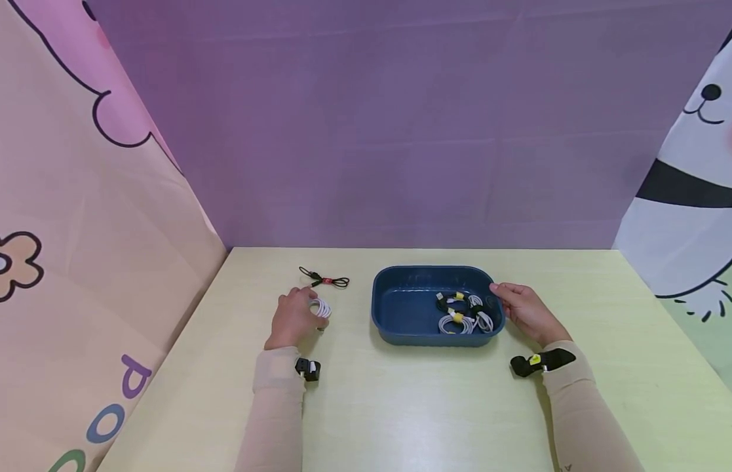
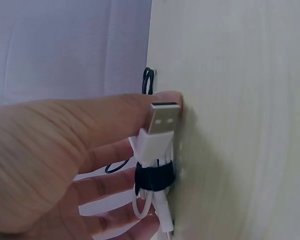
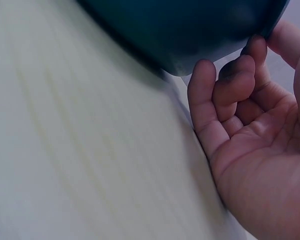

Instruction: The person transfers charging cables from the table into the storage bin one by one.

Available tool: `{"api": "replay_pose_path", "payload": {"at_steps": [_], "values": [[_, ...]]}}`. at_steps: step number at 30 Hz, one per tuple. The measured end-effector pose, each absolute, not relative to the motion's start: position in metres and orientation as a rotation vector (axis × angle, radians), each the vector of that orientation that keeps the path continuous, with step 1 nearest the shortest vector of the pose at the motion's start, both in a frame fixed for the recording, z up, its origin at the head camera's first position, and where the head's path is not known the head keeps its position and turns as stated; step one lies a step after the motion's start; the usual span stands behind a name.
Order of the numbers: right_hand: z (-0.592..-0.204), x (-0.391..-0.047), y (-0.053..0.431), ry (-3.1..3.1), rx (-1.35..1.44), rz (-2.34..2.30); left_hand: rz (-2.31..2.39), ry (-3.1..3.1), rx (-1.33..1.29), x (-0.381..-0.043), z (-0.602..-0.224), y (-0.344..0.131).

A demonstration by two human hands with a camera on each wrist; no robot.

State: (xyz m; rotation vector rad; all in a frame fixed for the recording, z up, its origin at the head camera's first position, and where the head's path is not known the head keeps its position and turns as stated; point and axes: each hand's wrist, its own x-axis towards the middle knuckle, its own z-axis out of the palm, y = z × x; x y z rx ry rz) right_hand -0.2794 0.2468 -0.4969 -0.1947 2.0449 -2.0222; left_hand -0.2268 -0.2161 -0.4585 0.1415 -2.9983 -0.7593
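On the left of the table in the head view, my left hand [image 1: 291, 318] holds a coiled white USB cable [image 1: 322, 308] between thumb and fingers. The left wrist view shows its metal USB plug [image 2: 163, 118] and a black strap [image 2: 155, 177] wrapped round the bundle, close against the tabletop. Just beyond that hand lies a black cable [image 1: 329, 281] bound with a red tie. My right hand [image 1: 526, 313] pinches the right rim of a dark blue bin [image 1: 401, 305], thumb over the edge and fingers beneath. Several bundled cables [image 1: 457, 322], white and black, lie in the bin's right half.
The pale wooden table [image 1: 413, 406] extends all around the bin. A purple cloth backdrop [image 1: 366, 131] rises behind its far edge, and printed cloths with cartoon figures hang at the left and right sides.
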Motion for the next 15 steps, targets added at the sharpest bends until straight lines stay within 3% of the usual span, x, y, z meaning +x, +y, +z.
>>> {"api": "replay_pose_path", "payload": {"at_steps": [15], "values": [[-0.4956,-0.2793,0.2461,2.01,-0.186,-2.049,-0.712,-2.929,0.157,-0.227,-0.4603,-0.2163]]}}
